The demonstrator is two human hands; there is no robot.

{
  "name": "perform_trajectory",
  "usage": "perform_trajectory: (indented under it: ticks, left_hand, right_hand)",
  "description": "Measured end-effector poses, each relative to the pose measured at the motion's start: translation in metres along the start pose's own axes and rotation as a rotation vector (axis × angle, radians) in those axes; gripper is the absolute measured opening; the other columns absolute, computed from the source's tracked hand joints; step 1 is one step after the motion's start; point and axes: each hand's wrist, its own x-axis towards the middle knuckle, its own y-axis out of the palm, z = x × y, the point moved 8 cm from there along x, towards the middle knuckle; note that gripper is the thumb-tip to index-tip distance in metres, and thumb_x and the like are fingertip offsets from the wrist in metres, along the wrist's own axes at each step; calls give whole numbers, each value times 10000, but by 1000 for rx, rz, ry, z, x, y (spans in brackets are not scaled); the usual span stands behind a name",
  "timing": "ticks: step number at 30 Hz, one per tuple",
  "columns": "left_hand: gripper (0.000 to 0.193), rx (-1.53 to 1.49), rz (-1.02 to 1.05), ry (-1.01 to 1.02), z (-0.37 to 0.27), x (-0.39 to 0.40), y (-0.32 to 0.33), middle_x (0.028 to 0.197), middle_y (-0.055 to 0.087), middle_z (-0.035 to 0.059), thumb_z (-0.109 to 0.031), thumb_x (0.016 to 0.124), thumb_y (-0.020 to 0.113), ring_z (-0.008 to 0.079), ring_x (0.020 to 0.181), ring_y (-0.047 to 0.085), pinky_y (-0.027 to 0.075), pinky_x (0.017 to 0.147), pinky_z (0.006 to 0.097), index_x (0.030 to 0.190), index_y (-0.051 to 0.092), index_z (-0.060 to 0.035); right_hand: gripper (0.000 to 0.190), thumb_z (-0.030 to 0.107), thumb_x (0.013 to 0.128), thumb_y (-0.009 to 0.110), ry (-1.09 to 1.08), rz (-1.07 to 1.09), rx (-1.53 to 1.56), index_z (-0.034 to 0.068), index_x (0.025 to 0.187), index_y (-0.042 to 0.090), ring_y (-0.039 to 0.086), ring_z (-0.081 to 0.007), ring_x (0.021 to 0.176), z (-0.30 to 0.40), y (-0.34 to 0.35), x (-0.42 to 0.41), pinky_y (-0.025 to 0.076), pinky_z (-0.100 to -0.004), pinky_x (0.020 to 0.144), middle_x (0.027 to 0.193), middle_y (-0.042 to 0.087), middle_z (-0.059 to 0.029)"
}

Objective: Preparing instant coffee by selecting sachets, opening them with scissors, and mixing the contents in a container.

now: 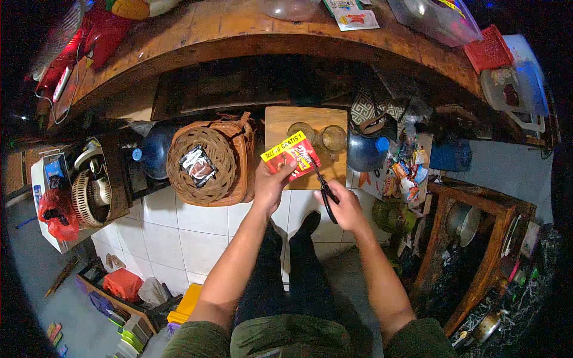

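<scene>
A red sachet with a yellow printed band [293,154] is pinched in my left hand [271,185]. My right hand [344,203] grips black-handled scissors [328,195], whose blades meet the sachet's right edge; whether they have cut into it I cannot tell. Below and beyond the sachet, two clear glass mugs [333,137] stand on a small wooden table [280,121], one partly hidden by the sachet. To the left, a black sachet [198,166] lies in a round woven basket [179,190], which rests on a larger brown wicker basket [244,154].
Blue water jugs [369,152] [156,154] flank the small table and baskets. A wooden counter [250,20] curves across the top. A box of snack packets [408,172] and a wooden rack [481,201] stand at right. A fan [87,197] sits at left. White floor tiles [201,241] show below.
</scene>
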Motion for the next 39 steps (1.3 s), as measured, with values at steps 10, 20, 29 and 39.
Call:
perform_trajectory:
  ticks: [10, 20, 29, 39]
  left_hand:
    - [347, -30, -39, 52, -15, 3, -4, 1009, 676, 50, -71, 815, 742, 161, 888, 660, 535, 827, 320, 1117, 573, -49]
    - [422, -13, 4, -35, 0, 13, -4, 1042, 659, 54, -95, 791, 775, 148, 907, 652, 543, 789, 301, 1126, 522, -57]
    - [380, 51, 94, -112, 8, 19, 9, 1032, 662, 41, -67, 818, 741, 131, 870, 653, 537, 733, 267, 1142, 542, -57]
    - [332, 51, 230, -278, 30, 27, 9, 1008, 671, 35, -90, 831, 733, 131, 900, 656, 536, 720, 257, 1125, 580, -70]
  right_hand:
    - [431, 464, 838, 681, -16, 15, -115, 64, 851, 523, 512, -213, 581, -7, -4, -2, 407, -354, 565, 647, 526, -73]
    - [395, 415, 872, 661, 26, 33, -137, 57, 789, 516, 438, -182, 584, 11, -2, 9, 374, -347, 558, 634, 475, -63]
    - [410, 448, 860, 658, 28, -1, -123, 68, 751, 547, 452, -189, 532, 6, -6, 19, 358, -348, 523, 587, 498, -60]
    - [323, 369, 876, 670, 158, 21, -165, 59, 812, 607, 376, -65, 554, 4, -8, 35, 292, -276, 498, 587, 451, 41]
